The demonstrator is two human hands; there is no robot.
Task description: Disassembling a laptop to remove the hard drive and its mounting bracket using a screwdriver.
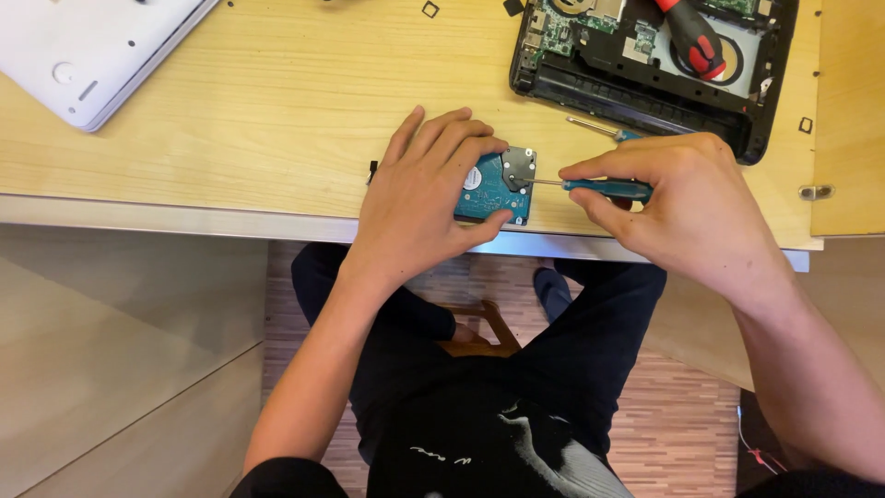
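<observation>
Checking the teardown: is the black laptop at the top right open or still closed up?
Open. The black laptop lies with its cover off, green circuit board and inner frame exposed, and a red-handled screwdriver resting inside.

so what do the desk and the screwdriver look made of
Desk: pale wood-look board with a matte grain, probably laminate; a light edge strip runs along the front. Screwdriver: thin shiny metal shaft and a teal handle, likely plastic, held in the right hand.

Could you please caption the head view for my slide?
Left hand steadies a hard drive while right hand applies a screwdriver.
</observation>
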